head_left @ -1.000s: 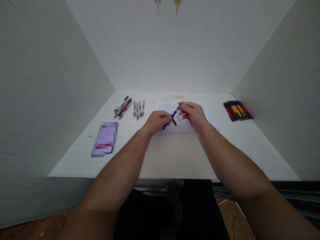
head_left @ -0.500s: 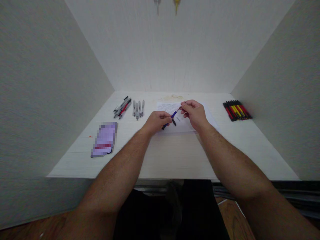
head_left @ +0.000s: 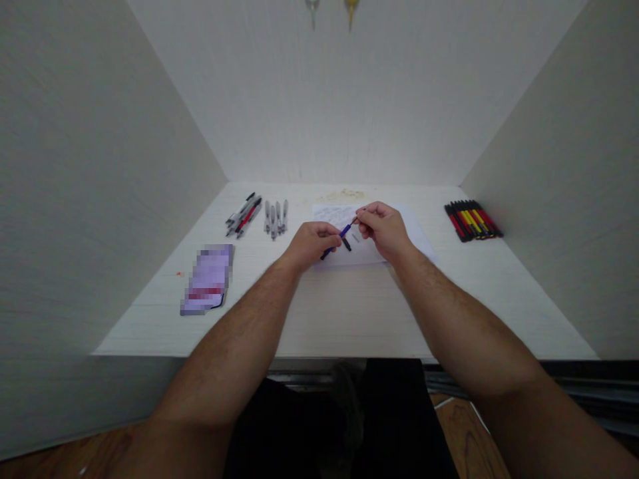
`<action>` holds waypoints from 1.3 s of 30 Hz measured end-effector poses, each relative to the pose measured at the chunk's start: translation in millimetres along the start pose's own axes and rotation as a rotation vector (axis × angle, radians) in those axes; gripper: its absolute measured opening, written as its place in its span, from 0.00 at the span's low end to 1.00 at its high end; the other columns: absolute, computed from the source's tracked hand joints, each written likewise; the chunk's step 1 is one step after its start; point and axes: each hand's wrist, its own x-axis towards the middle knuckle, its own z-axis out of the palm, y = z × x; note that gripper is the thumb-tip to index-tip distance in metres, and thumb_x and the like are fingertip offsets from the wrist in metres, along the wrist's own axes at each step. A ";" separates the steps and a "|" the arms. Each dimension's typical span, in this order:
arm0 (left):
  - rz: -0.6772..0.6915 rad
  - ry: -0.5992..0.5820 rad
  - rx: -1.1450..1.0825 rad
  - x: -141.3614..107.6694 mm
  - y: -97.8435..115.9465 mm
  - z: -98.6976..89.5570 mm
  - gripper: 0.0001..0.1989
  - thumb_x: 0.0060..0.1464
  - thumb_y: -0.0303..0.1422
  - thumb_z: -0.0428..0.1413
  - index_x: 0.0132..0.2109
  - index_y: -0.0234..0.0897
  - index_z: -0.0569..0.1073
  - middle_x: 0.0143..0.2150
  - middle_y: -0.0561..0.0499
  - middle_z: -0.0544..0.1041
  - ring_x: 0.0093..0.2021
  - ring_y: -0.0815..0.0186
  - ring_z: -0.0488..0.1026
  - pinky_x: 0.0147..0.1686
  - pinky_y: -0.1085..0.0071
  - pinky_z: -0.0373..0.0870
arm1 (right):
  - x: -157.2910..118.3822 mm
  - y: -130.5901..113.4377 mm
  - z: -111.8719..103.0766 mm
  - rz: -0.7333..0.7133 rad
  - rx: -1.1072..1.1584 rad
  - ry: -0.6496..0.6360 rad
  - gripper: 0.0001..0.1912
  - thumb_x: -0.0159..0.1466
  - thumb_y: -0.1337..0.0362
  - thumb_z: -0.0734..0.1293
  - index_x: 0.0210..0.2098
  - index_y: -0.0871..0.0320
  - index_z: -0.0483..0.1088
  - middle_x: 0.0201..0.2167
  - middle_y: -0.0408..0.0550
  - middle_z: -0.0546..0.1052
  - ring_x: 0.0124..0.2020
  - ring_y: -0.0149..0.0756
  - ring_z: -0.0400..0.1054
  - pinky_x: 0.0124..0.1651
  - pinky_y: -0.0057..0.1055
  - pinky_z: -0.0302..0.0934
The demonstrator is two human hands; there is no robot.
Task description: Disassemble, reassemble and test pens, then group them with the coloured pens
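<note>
Walls (head_left: 324,120) close round the table (head_left: 349,313) on three sides; dark trousers (head_left: 394,406) show below its near edge, where the floor gear is too dim to name. Paper (head_left: 369,256) lies mid-table, its written lines too small to read and partly covered by the hands; a purple slab (head_left: 210,276), pixelated past recognition, lies toward the left side. Left hand (head_left: 309,245) has a narrow pinch on a blue barrel (head_left: 345,230), slanted up toward the right hand (head_left: 387,229), which closes finger and thumb on a thin dark rod (head_left: 355,220); the two pieces meet in line over the paper, so they look partly joined, though whether the rod is going in or coming out cannot be told; fingers hide its far end and the barrel's middle. Dark pens (head_left: 472,221) with red and yellow bodies lie side by side at the far right, the lower ones hard to separate; mixed pens (head_left: 245,216) overlap in a loose heap at the left, one of them red; clear pieces (head_left: 276,219) lie just beside that heap, too blurred for detail. Two fittings, one pale (head_left: 312,6) and one yellow (head_left: 351,8), are cut off by the top edge; a black piece (head_left: 347,244) sits just beside the left fingertips, contact unclear; a small grey bit (head_left: 355,237) shows between the hands, its kind unclear.
</note>
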 end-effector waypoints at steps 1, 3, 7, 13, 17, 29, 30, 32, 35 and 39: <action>0.001 -0.002 0.001 0.0 0.1 -0.1 0.10 0.43 0.34 0.62 0.33 0.32 0.78 0.23 0.53 0.74 0.21 0.74 0.63 0.21 0.75 0.55 | -0.2 0.0 0.5 0.009 0.009 -0.005 0.12 0.54 0.61 0.72 0.25 0.57 0.65 0.24 0.42 0.75 0.19 0.23 0.61 0.20 0.22 0.54; 0.007 -0.007 0.009 0.1 0.0 -0.4 0.09 0.43 0.34 0.61 0.32 0.32 0.78 0.23 0.53 0.74 0.20 0.74 0.63 0.20 0.75 0.55 | -0.5 0.4 1.3 0.022 0.014 -0.018 0.12 0.54 0.60 0.72 0.25 0.57 0.65 0.24 0.42 0.75 0.19 0.23 0.61 0.20 0.22 0.54; 0.010 -0.026 0.008 1.2 -2.7 -0.7 0.10 0.43 0.35 0.61 0.32 0.32 0.78 0.23 0.53 0.74 0.20 0.74 0.62 0.20 0.74 0.54 | -0.8 1.9 2.2 0.003 -0.023 -0.020 0.12 0.54 0.60 0.72 0.25 0.57 0.65 0.23 0.41 0.75 0.19 0.23 0.61 0.21 0.22 0.55; 0.017 -0.005 0.013 1.3 -4.8 -1.7 0.10 0.43 0.34 0.61 0.32 0.32 0.78 0.23 0.53 0.73 0.20 0.73 0.63 0.21 0.74 0.56 | -1.4 0.4 3.0 -0.030 -0.044 -0.003 0.10 0.54 0.61 0.72 0.25 0.58 0.68 0.22 0.42 0.74 0.19 0.24 0.62 0.20 0.23 0.57; 0.012 0.009 0.004 0.6 -3.8 -1.3 0.10 0.43 0.34 0.61 0.32 0.32 0.78 0.23 0.53 0.73 0.20 0.74 0.62 0.21 0.74 0.55 | -1.0 0.1 3.2 -0.010 -0.054 -0.007 0.09 0.54 0.60 0.72 0.26 0.58 0.69 0.23 0.43 0.75 0.19 0.24 0.62 0.20 0.23 0.57; 0.001 -0.004 0.002 -1.9 2.2 0.0 0.09 0.44 0.35 0.60 0.31 0.32 0.78 0.23 0.52 0.74 0.20 0.73 0.63 0.21 0.74 0.55 | -0.6 2.4 1.2 0.013 -0.052 -0.017 0.11 0.54 0.58 0.72 0.26 0.60 0.73 0.26 0.47 0.77 0.20 0.24 0.62 0.21 0.23 0.57; -0.003 -0.006 -0.002 -1.7 2.0 0.0 0.10 0.44 0.35 0.60 0.32 0.32 0.78 0.23 0.52 0.74 0.20 0.73 0.63 0.21 0.74 0.55 | -0.8 2.4 1.4 0.014 -0.049 -0.018 0.11 0.54 0.58 0.72 0.27 0.60 0.73 0.27 0.47 0.77 0.21 0.24 0.62 0.21 0.23 0.57; -0.007 -0.013 -0.025 -1.1 1.1 0.2 0.10 0.44 0.35 0.59 0.32 0.31 0.78 0.23 0.51 0.75 0.21 0.72 0.65 0.22 0.74 0.56 | -1.0 2.6 1.9 0.013 -0.037 -0.022 0.10 0.53 0.59 0.72 0.29 0.61 0.74 0.28 0.47 0.78 0.21 0.24 0.63 0.21 0.23 0.57; -0.005 -0.028 -0.068 -0.4 -0.5 0.8 0.11 0.43 0.35 0.60 0.32 0.31 0.78 0.25 0.49 0.76 0.23 0.71 0.68 0.24 0.73 0.59 | -0.7 3.4 2.3 0.013 -0.036 -0.033 0.10 0.53 0.60 0.72 0.30 0.61 0.74 0.29 0.47 0.78 0.21 0.23 0.63 0.21 0.23 0.58; -0.003 -0.029 -0.077 0.2 -1.7 1.1 0.11 0.44 0.35 0.60 0.33 0.32 0.79 0.26 0.49 0.77 0.23 0.71 0.68 0.25 0.73 0.61 | 0.2 4.7 1.2 0.005 -0.057 -0.037 0.10 0.54 0.60 0.71 0.30 0.61 0.74 0.31 0.48 0.78 0.21 0.23 0.63 0.21 0.23 0.58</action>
